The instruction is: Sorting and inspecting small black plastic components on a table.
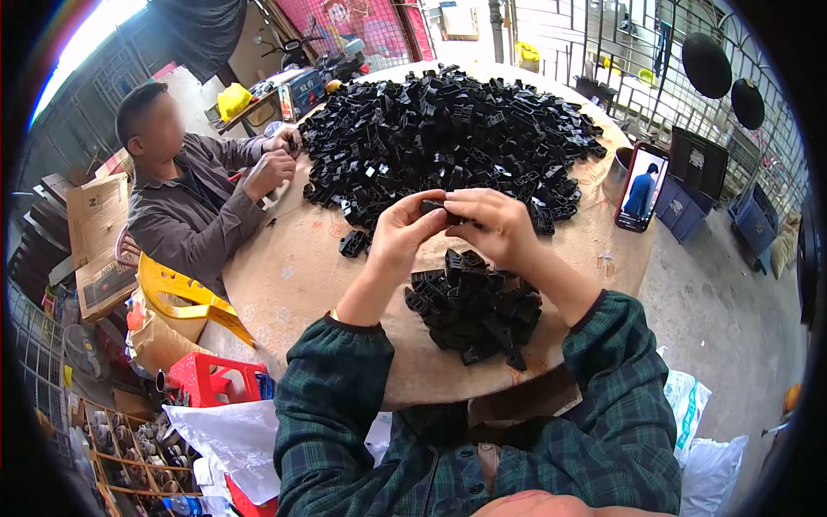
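Observation:
Between the fingertips of my left hand (403, 231) and my right hand (491, 226) is a small black plastic part (433, 208), held above the table. Both hands are closed on it, and the fingers cover most of its shape. Just below my hands lies a small heap of black plastic parts (474, 310), close to the table's near edge. Beyond my hands a far larger pile of similar black parts (448, 129) spreads over the back of the round table (293, 293).
At the left another person (198, 172) sits with both hands at the pile's edge. A lit phone (640, 185) stands upright at the table's right edge. A yellow chair (185, 293) and a red stool (211, 379) are at the left; blue crates (685, 207) stand at the right.

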`<act>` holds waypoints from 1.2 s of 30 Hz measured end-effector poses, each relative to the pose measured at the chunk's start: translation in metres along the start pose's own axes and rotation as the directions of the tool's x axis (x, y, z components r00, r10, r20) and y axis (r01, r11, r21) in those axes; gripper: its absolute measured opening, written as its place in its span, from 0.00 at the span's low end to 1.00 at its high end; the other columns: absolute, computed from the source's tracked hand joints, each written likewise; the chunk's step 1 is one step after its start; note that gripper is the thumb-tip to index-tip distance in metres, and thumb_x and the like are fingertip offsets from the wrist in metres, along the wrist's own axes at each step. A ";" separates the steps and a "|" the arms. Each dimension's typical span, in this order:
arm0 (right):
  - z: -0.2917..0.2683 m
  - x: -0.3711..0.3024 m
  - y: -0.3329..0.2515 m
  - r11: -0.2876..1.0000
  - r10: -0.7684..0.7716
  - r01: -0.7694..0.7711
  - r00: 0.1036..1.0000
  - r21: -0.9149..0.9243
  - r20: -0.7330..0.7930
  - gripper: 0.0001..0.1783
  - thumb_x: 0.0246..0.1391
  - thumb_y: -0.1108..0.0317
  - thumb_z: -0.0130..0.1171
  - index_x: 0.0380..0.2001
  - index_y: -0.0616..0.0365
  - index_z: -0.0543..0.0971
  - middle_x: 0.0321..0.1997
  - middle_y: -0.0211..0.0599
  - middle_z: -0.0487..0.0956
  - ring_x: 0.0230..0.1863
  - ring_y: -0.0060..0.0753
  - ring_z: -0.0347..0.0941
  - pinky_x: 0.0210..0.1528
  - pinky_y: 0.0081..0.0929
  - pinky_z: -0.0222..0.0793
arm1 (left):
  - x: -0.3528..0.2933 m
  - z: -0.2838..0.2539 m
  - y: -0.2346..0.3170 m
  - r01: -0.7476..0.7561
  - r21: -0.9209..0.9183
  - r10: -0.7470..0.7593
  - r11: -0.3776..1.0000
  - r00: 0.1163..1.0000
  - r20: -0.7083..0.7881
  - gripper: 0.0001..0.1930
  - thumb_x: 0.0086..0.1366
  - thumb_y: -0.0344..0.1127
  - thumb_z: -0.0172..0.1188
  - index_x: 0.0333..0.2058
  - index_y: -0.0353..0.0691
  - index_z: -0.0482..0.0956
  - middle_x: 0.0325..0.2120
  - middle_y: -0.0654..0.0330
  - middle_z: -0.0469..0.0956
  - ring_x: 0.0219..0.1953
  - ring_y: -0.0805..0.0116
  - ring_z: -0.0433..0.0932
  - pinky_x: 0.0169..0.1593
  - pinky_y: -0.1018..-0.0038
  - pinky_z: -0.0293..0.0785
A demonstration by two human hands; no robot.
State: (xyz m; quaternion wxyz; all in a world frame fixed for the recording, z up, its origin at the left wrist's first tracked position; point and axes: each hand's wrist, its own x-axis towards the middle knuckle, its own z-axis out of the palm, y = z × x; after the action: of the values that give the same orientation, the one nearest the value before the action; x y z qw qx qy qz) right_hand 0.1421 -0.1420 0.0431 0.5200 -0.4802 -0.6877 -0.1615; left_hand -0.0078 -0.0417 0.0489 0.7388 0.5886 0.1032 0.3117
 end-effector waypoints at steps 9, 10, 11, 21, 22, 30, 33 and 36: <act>-0.048 0.002 0.144 0.795 0.571 -0.582 0.813 -0.170 -0.114 0.15 0.50 0.69 0.56 0.42 0.62 0.76 0.33 0.42 0.80 0.35 0.31 0.77 0.39 0.24 0.72 | -0.002 0.003 -0.001 -0.268 0.940 -0.212 0.212 0.926 0.312 0.17 0.58 0.45 0.56 0.39 0.39 0.77 0.32 0.47 0.76 0.40 0.51 0.74 0.46 0.65 0.69; -0.043 0.006 0.151 0.797 0.569 -0.580 0.815 -0.169 -0.108 0.15 0.50 0.69 0.56 0.42 0.62 0.76 0.33 0.42 0.80 0.35 0.31 0.77 0.39 0.24 0.72 | 0.000 0.007 -0.002 -0.301 0.935 -0.263 0.187 0.902 0.343 0.15 0.59 0.45 0.55 0.38 0.40 0.78 0.33 0.48 0.76 0.43 0.51 0.72 0.49 0.65 0.67; -0.036 0.011 0.157 0.815 0.496 -0.488 0.866 -0.313 -0.057 0.15 0.49 0.70 0.55 0.43 0.61 0.75 0.36 0.43 0.79 0.37 0.35 0.76 0.42 0.27 0.71 | -0.001 0.004 -0.011 -0.285 0.939 -0.266 0.192 0.906 0.329 0.12 0.59 0.42 0.55 0.35 0.42 0.79 0.40 0.48 0.73 0.49 0.50 0.67 0.53 0.64 0.63; 0.008 0.054 0.182 0.522 0.591 -0.148 0.773 -0.840 0.231 0.29 0.53 0.74 0.42 0.59 0.42 0.60 0.61 0.33 0.61 0.58 0.43 0.60 0.53 0.35 0.66 | 0.024 0.011 -0.063 -0.373 0.893 -0.063 0.253 0.914 0.400 0.25 0.58 0.51 0.54 0.51 0.44 0.69 0.59 0.36 0.49 0.60 0.40 0.51 0.60 0.59 0.55; 0.006 0.054 0.185 0.543 0.618 -0.182 0.747 -0.820 0.243 0.28 0.53 0.73 0.42 0.58 0.43 0.62 0.58 0.33 0.63 0.57 0.43 0.62 0.52 0.35 0.67 | 0.027 0.009 -0.065 -0.372 0.894 -0.061 0.251 0.915 0.398 0.25 0.58 0.51 0.54 0.51 0.44 0.69 0.59 0.36 0.49 0.60 0.40 0.51 0.60 0.59 0.55; -0.007 0.047 0.157 0.683 0.336 -0.268 0.941 -0.680 -0.034 0.13 0.43 0.63 0.62 0.35 0.52 0.77 0.32 0.37 0.79 0.34 0.41 0.75 0.36 0.34 0.71 | 0.033 0.000 -0.062 -0.289 0.773 0.354 0.565 0.931 0.089 0.06 0.52 0.29 0.62 0.29 0.35 0.80 0.28 0.55 0.79 0.27 0.69 0.78 0.32 0.78 0.73; -0.015 0.046 0.133 0.781 0.290 -0.302 0.951 -0.547 -0.111 0.15 0.41 0.62 0.64 0.34 0.53 0.77 0.29 0.36 0.79 0.31 0.40 0.76 0.32 0.31 0.71 | 0.035 -0.003 -0.055 -0.152 0.660 0.294 0.736 0.949 -0.110 0.09 0.51 0.31 0.65 0.27 0.33 0.76 0.21 0.60 0.77 0.23 0.78 0.74 0.27 0.81 0.70; -0.014 0.040 0.099 0.851 0.248 -0.274 0.962 -0.449 -0.117 0.17 0.39 0.61 0.67 0.33 0.53 0.78 0.26 0.37 0.79 0.25 0.34 0.77 0.27 0.27 0.71 | 0.037 -0.012 -0.056 -0.174 0.672 0.358 0.720 0.922 -0.145 0.13 0.51 0.31 0.65 0.31 0.33 0.71 0.20 0.63 0.74 0.22 0.78 0.72 0.27 0.82 0.70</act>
State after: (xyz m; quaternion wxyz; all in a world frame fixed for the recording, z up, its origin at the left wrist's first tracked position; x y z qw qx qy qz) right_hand 0.2321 -0.0846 0.0564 0.4269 -0.6738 -0.5437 -0.2610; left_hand 0.0340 -0.0175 0.0010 0.4159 0.7684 0.2156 0.4360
